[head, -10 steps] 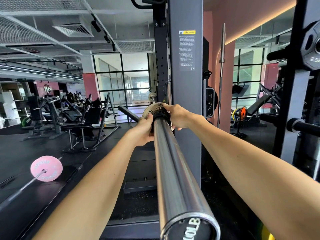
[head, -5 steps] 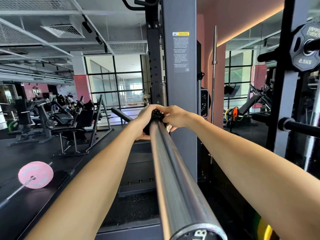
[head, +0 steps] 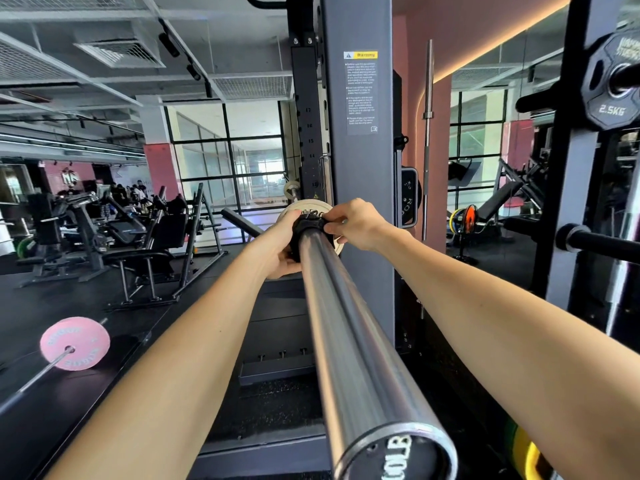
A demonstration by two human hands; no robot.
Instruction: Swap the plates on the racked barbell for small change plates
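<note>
We are looking down the length of the barbell sleeve [head: 349,341], its steel running from the near end cap at the bottom of the view away to the rack upright [head: 360,161]. At the far end of the sleeve a small pale change plate [head: 310,206] is sitting on the bar, close against the upright. A black collar [head: 308,226] is sitting on the sleeve just in front of that plate, touching it.

Our left hand [head: 282,244] is cupping the collar from the left and below, fingers curled round it, thumb lying up along the plate's edge. Our right hand [head: 356,223] is reaching in from the right, thumb and fingertips pinching the collar's upper right side. Both forearms are stretching out on either side of the sleeve.

At upper right a black plate marked 2.5KG [head: 611,84] is hanging on a storage peg of the neighbouring post. On the floor at left a pink plate [head: 74,342] is lying loaded on another bar. Benches and machines are standing far left; details there are too small to tell.
</note>
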